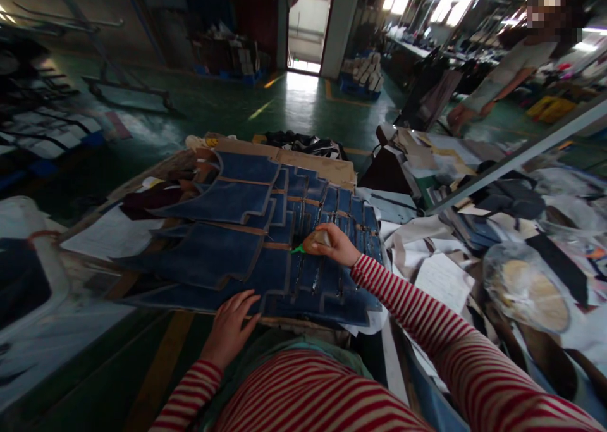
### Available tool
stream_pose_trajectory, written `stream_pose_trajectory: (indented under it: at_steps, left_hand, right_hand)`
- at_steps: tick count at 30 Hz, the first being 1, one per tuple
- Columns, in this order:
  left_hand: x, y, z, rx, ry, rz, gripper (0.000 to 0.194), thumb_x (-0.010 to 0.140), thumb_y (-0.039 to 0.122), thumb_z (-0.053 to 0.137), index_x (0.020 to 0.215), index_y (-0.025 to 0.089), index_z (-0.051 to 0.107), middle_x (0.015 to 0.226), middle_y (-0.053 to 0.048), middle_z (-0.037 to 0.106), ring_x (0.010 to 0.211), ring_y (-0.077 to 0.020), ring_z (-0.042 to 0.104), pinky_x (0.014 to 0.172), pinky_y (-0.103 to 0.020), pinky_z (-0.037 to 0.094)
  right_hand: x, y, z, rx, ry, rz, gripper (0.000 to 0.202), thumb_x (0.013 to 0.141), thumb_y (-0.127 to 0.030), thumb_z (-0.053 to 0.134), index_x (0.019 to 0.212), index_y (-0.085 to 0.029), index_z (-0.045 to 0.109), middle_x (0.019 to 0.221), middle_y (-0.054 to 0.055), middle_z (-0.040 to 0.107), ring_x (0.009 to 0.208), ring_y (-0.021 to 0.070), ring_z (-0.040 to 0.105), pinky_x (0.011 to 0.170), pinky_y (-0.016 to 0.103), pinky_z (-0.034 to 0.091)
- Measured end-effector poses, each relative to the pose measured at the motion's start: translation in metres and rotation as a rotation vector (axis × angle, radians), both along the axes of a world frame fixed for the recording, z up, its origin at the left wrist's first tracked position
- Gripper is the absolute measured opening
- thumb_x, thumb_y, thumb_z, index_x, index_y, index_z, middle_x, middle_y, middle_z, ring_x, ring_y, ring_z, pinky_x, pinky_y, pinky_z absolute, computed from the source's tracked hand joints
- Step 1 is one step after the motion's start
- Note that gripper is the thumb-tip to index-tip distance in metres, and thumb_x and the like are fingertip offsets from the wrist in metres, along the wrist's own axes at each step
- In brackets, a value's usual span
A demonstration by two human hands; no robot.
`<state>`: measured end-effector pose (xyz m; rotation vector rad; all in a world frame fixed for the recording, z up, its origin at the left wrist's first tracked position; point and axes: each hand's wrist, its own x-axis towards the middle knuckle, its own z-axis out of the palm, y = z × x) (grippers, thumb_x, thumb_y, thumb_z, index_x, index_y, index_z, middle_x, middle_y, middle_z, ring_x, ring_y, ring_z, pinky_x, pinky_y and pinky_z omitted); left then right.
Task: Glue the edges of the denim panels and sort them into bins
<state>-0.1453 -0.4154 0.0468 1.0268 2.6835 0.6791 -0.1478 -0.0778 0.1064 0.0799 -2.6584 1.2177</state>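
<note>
Dark blue cut pieces (222,248), which look like leather or coated fabric, lie overlapped in rows on the worktable. My right hand (336,245) is wrapped round a brownish squeeze bottle (315,242) with a green nozzle (298,249). The nozzle points left and down, close over the edges of the pieces; I cannot tell whether it touches. Shiny wet-looking lines (317,277) run along several edges near it. My left hand (234,324) lies at the near edge of the pieces, fingers stretched and holding nothing.
Brown cardboard (322,166) lies behind the pieces, and white paper (111,236) to their left. On the right is a cluttered heap with a plastic-wrapped roll (526,286) and a slanting metal bar (521,157). A person (502,71) stands at the back right.
</note>
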Motion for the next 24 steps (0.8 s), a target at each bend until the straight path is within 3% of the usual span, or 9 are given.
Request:
stream_pose_trajectory:
  at_steps: [6,11,16,21,24]
  left_hand:
    - [-0.001,0.000,0.002,0.014,-0.006,-0.017,0.033,0.082,0.036,0.044,0.112,0.027,0.053,0.121,-0.004,0.054,0.112,-0.0207,0.048,0.092,-0.041,0.039]
    - [-0.001,0.000,0.004,0.008,-0.021,-0.018,0.032,0.082,0.036,0.044,0.111,0.026,0.053,0.120,-0.005,0.054,0.111,-0.0209,0.048,0.092,-0.041,0.039]
    - [-0.002,0.000,0.002,0.009,-0.018,-0.026,0.033,0.082,0.036,0.044,0.112,0.026,0.053,0.121,-0.004,0.053,0.112,-0.0209,0.047,0.093,-0.041,0.038]
    - [-0.002,0.000,0.000,-0.001,-0.021,-0.029,0.033,0.083,0.036,0.044,0.112,0.025,0.052,0.122,-0.005,0.052,0.112,-0.0213,0.046,0.093,-0.042,0.038]
    - [-0.002,0.000,0.000,0.004,-0.020,-0.023,0.033,0.083,0.037,0.043,0.112,0.026,0.052,0.121,-0.005,0.053,0.112,-0.0214,0.047,0.092,-0.042,0.038]
  right_hand:
    - [0.014,-0.010,-0.004,-0.009,-0.052,0.002,0.043,0.071,-0.034,0.063,0.109,-0.022,0.046,0.099,0.005,0.051,0.090,0.0180,0.051,0.080,0.035,0.043]
    - [0.031,-0.021,-0.010,-0.125,-0.196,0.062,0.043,0.071,-0.038,0.062,0.108,-0.021,0.047,0.099,0.004,0.052,0.087,0.0163,0.052,0.077,0.032,0.044]
    - [0.033,-0.023,-0.015,-0.159,-0.169,-0.041,0.043,0.071,-0.037,0.062,0.108,-0.022,0.047,0.099,0.004,0.052,0.089,0.0168,0.051,0.080,0.034,0.043]
    - [0.042,-0.028,-0.014,-0.258,-0.289,0.026,0.044,0.070,-0.039,0.063,0.106,-0.020,0.048,0.092,0.002,0.054,0.082,0.0147,0.052,0.075,0.030,0.044]
    - [0.047,-0.031,-0.014,-0.302,-0.296,-0.004,0.043,0.070,-0.039,0.062,0.105,-0.019,0.048,0.090,0.001,0.054,0.082,0.0141,0.052,0.075,0.029,0.043]
